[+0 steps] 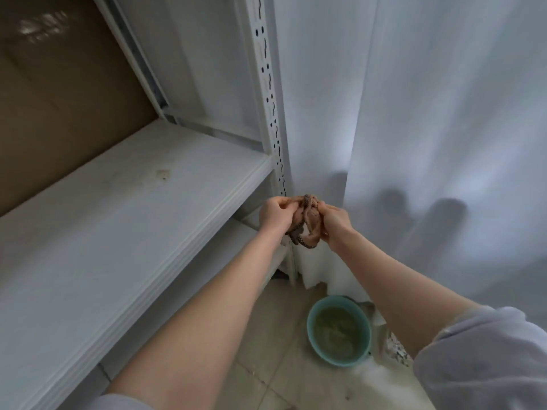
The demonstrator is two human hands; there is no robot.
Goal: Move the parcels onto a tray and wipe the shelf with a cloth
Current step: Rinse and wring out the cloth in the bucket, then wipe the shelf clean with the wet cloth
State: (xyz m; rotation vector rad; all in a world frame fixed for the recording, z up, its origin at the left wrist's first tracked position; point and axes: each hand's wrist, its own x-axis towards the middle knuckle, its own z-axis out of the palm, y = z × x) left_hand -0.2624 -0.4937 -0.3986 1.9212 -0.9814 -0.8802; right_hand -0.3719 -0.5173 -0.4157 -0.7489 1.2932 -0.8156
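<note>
A teal basin (339, 331) is sitting on the floor beside the white shelf (124, 220). Above it, left hand (275, 216) and right hand (334, 221), arms outstretched, are each gripping a bunched brownish cloth (306, 224).

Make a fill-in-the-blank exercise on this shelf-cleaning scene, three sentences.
1. The left hand and right hand both grip one crumpled ____.
2. The teal basin of murky water stands on the tiled ____.
3. A small brownish stain marks the white ____.

Missing words: cloth; floor; shelf.
</note>
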